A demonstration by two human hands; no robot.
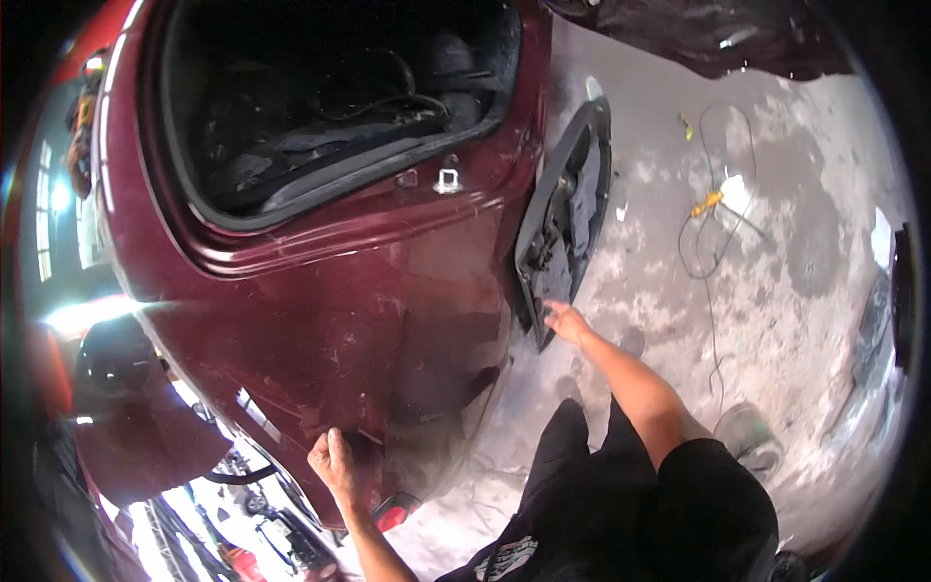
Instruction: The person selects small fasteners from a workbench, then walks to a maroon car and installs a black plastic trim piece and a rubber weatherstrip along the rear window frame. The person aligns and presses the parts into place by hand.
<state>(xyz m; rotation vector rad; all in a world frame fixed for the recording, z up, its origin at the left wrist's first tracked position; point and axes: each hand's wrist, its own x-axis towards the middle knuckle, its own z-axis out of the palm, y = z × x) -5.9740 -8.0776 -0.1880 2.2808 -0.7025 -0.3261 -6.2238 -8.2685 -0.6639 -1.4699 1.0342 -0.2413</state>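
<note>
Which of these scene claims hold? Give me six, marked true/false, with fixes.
1. The right hand is at the near end of the long dark piece. True.
2. The left hand is also at that piece. False: it is over the maroon car body.
3. The car body is white. False: it is maroon.
4. A yellow item lies on the floor. True.
5. The long dark piece lies inside the car's large opening. False: it is outside, beside the car body.
6. The right arm's sleeve is black. True.
</note>
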